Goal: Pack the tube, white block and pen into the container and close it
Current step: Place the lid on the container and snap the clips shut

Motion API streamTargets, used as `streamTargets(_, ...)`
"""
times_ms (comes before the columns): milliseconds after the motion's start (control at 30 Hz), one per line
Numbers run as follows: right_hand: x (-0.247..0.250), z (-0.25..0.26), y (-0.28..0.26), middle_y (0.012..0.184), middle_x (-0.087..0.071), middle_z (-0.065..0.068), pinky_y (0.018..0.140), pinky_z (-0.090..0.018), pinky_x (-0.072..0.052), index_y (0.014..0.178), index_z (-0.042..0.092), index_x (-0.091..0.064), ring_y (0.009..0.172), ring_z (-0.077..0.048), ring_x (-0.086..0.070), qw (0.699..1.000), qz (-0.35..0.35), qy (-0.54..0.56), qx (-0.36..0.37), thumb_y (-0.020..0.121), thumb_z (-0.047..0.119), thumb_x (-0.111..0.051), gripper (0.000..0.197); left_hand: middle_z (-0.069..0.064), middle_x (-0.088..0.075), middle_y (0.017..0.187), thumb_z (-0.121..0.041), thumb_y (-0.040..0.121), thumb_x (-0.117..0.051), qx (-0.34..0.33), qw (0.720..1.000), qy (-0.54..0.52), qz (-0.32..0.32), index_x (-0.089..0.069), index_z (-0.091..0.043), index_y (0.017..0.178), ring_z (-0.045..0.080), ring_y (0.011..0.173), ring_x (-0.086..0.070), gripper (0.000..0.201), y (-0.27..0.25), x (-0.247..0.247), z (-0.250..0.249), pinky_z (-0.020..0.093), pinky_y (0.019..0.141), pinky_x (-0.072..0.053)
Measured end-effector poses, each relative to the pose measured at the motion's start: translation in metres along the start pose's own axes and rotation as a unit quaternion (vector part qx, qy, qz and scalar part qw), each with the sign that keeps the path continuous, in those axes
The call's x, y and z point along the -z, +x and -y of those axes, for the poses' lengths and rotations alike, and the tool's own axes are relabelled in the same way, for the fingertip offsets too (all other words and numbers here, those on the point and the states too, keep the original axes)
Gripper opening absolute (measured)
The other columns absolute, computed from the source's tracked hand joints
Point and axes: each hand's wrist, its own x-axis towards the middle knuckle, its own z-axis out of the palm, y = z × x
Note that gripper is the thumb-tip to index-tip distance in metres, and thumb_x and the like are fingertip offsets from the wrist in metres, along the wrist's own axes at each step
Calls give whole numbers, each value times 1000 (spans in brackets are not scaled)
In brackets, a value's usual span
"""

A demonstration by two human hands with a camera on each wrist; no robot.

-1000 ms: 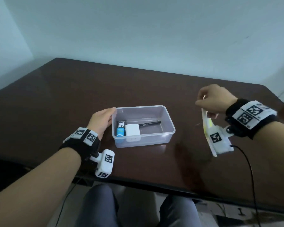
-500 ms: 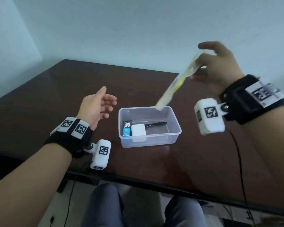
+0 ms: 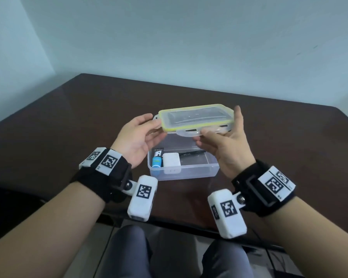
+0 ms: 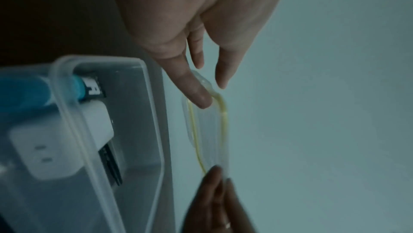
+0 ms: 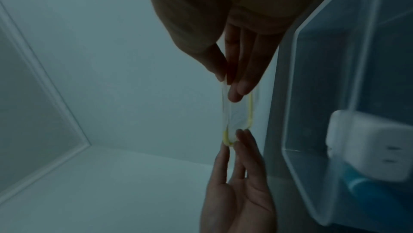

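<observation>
Two hands' fingers pinching flat clear yellow-rimmed lid (image 3: 196, 117), left hand (image 3: 136, 138), right hand (image 3: 227, 146), above translucent rectangular container (image 3: 189, 172)

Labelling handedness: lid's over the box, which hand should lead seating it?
Neither clearly: left hand and right hand each pinch an end of the lid, held above the open container. Lower with both.

Clear smooth plastic container (image 3: 189, 173) and lid (image 3: 196, 117); glossy dark wood table (image 3: 68, 125).
</observation>
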Motion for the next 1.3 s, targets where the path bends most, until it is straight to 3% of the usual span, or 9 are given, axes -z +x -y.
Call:
streamTargets(100, 7, -6, -7, 85, -67, -24, 71, -41, -61, 156, 38, 6, 66, -28, -70, 999, 9, -36, -16, 89, -11, -62, 107, 16, -75, 107, 5, 92, -64, -18, 1000, 16, -16, -51, -2, 140, 17, 75, -77, 50, 0, 1, 6, 28, 68, -60)
streamTargets(200, 19, -7, -2, 103, -68, -20, 63, -36, -58, 157, 38, -3, 65, -26, -67, 998, -51, -16, -23, 91, 4, -66, 97, 15, -75, 104, 6, 93, -62, -32, 999, 30, -20, -52, 1, 140, 15, 76, -75, 48, -1, 3, 8, 26, 67, -60)
streamTargets(333, 42, -5, 16, 117, -65, -16, 48, -26, -49, 150, 8, -36, 60, -17, -59, 987, -141, -52, -50, 94, 14, -64, 63, 13, -76, 103, 3, 93, -63, -22, 997, 74, -11, -52, 0, 141, 15, 80, -76, 49, -1, 18, 11, 27, 68, -60)
streamTargets(400, 53, -10, 24, 108, -69, -16, 42, -24, -47, 139, 2, -50, 57, -17, -58, 984, -143, -94, -51, 93, 12, -65, 49, 12, -77, 106, -1, 93, -65, -31, 991, 130, -7, -53, -2, 141, 16, 87, -76, 50, -1, 27, 15, 30, 73, -60)
streamTargets(500, 64, -19, 32, 72, -65, -8, 37, -22, -42, 126, 1, -61, 42, -14, -52, 978, -139, -142, -69, 93, 17, -65, 37, 13, -77, 104, -3, 91, -68, -63, 977, 204, 4, -55, -2, 139, 16, 87, -75, 50, 0, 35, 14, 33, 77, -61)
streamTargets(733, 71, -37, 29, 61, -58, -5, 34, -17, -32, 113, 4, -68, 34, -7, -43, 978, -97, -162, -93, 92, 16, -68, 24, -4, -69, 61, -11, 91, -69, -154, 933, 323, -27, -70, -21, 105, 6, 60, -64, 17, 0, 54, 30, 26, 56, -55)
streamTargets(867, 74, -42, 26, 63, -58, -3, 36, -20, -32, 117, 9, -67, 36, -7, -41, 973, -95, -206, -48, 93, 18, -66, 25, 5, -69, 69, -14, 95, -65, -171, 915, 364, -36, -65, -20, 113, 3, 50, -60, 19, 7, 59, 45, 23, 51, -52)
streamTargets(1033, 75, -44, 23, 61, -54, -6, 35, -19, -34, 119, 12, -67, 35, -7, -40, 974, -92, -205, -24, 95, 19, -64, 25, 3, -69, 69, -17, 98, -60, -163, 913, 373, -21, -64, -26, 118, 13, 52, -62, 22, 13, 61, 51, 28, 56, -52)
streamTargets(1300, 76, -50, 21, 60, -56, -6, 37, -21, -34, 121, 7, -68, 39, -12, -41, 986, -102, -122, -45, 92, 15, -67, 30, 12, -65, 74, -14, 98, -61, -122, 945, 304, 7, -61, -22, 128, 20, 70, -65, 31, 11, 65, 52, 29, 57, -57)
